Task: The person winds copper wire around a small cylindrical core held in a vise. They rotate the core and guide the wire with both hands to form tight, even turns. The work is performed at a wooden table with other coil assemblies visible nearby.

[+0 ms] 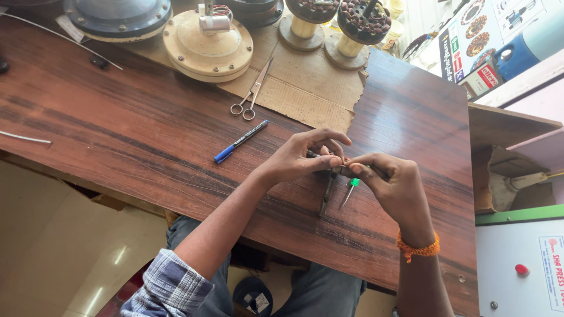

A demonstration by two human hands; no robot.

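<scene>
My left hand (305, 155) and my right hand (390, 185) meet over the brown wooden table (147, 141), fingertips pinched together on a small dark metal part (342, 170). What the part is cannot be made out. Just under the hands lie dark pliers (326, 196) and a small screwdriver with a green handle (351, 189), both resting on the table. My right wrist wears an orange thread band (418, 248).
A blue pen (241, 141) and scissors (252, 94) lie left of the hands. A cardboard sheet (305, 88) holds round beige metal housings (207, 44) and wound motor cores (363, 23) at the far edge. A white machine with a red button (520, 269) stands at right.
</scene>
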